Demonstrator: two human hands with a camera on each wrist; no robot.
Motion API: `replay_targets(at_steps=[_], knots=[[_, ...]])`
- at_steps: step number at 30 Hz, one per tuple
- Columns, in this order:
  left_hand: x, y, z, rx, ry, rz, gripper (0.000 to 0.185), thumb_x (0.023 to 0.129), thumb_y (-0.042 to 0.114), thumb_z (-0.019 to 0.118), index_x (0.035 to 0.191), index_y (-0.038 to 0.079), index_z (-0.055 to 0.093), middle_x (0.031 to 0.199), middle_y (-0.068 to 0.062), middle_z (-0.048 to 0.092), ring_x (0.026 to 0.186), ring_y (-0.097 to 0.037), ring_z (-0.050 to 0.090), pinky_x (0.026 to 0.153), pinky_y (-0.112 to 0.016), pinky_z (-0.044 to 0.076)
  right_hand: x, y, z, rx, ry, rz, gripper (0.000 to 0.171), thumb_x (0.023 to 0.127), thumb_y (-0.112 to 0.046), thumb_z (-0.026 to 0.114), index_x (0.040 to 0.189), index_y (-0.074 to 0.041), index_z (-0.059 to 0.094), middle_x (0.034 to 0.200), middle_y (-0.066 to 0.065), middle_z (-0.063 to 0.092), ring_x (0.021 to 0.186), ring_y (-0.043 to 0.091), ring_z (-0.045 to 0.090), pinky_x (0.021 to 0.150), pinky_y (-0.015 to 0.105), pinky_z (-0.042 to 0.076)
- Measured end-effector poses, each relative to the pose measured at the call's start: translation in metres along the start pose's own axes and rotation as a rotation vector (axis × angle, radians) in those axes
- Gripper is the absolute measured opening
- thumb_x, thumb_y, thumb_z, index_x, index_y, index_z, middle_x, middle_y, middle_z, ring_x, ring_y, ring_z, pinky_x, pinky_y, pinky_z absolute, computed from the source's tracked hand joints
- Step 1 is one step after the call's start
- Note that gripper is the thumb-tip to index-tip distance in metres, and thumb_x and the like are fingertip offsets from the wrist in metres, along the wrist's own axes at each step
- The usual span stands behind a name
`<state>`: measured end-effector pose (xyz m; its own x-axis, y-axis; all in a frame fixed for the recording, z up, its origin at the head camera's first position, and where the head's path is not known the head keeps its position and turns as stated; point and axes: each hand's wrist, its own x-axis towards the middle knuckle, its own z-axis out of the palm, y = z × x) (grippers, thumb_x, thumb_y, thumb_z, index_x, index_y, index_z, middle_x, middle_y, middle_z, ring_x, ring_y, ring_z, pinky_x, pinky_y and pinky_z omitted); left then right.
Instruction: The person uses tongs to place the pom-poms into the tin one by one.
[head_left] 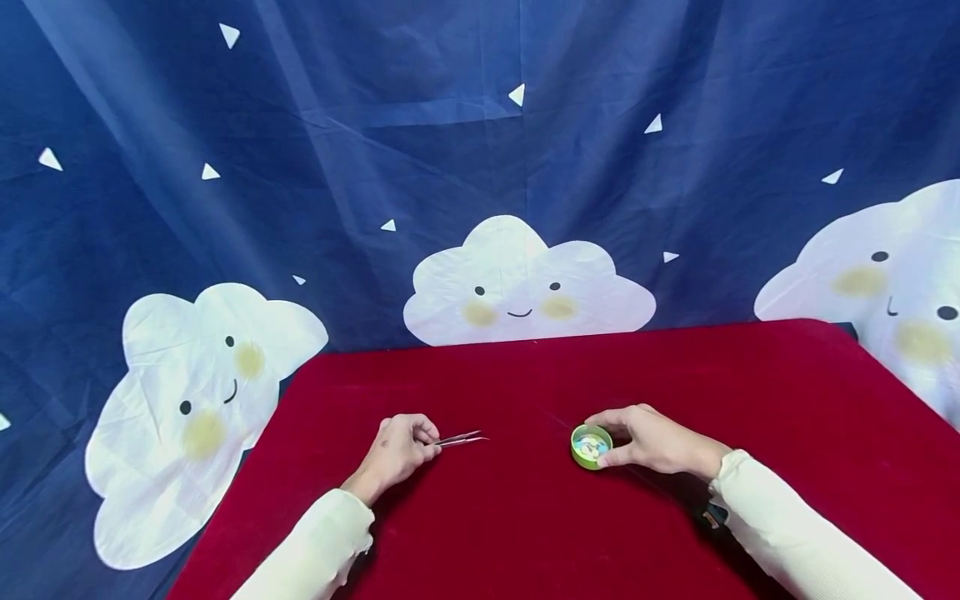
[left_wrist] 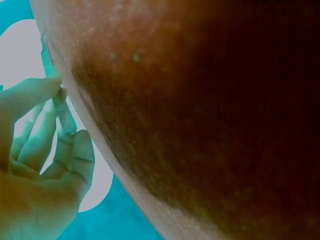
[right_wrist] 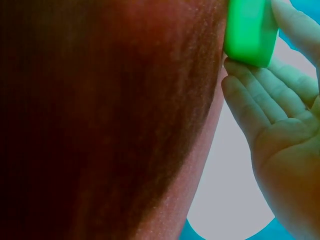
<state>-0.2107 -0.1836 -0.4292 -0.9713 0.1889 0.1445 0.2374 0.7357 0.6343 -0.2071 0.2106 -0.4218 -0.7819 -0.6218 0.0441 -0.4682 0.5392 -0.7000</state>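
Observation:
In the head view my left hand (head_left: 401,450) pinches slim metal tweezers (head_left: 459,439) between thumb and fingers, their tips pointing right. The left wrist view shows the left hand (left_wrist: 50,135) with thumb and index finger meeting, but the tweezers cannot be made out there. My right hand (head_left: 652,440) grips a small round green container (head_left: 592,447) by its rim, thumb on the near side and fingers on the far side. Small white, blue and yellowish pieces (head_left: 590,447) lie inside it. The green container (right_wrist: 250,32) also shows between thumb and fingers of the right hand (right_wrist: 285,110).
A red cloth (head_left: 510,517) covers the table under both hands. Behind it hangs a dark blue curtain (head_left: 450,167) with white clouds and triangles. A small dark object (head_left: 713,517) shows below the right cuff.

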Motion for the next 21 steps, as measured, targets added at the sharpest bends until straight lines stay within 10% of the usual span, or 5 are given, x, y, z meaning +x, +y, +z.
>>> replay_targets(at_steps=[21], knots=[[-0.013, 0.002, -0.018, 0.128, -0.104, 0.070, 0.034, 0.082, 0.012, 0.083, 0.113, 0.003, 0.072, 0.104, -0.005, 0.073, 0.100, -0.021, 0.068, 0.090, -0.041, 0.054, -0.014, 0.001, -0.003, -0.045, 0.029, 0.016, 0.072, 0.089, -0.034, 0.077, 0.137, 0.012, 0.049, 0.132, 0.024, 0.060, 0.120, 0.036, 0.060, 0.096, 0.048, 0.049]])
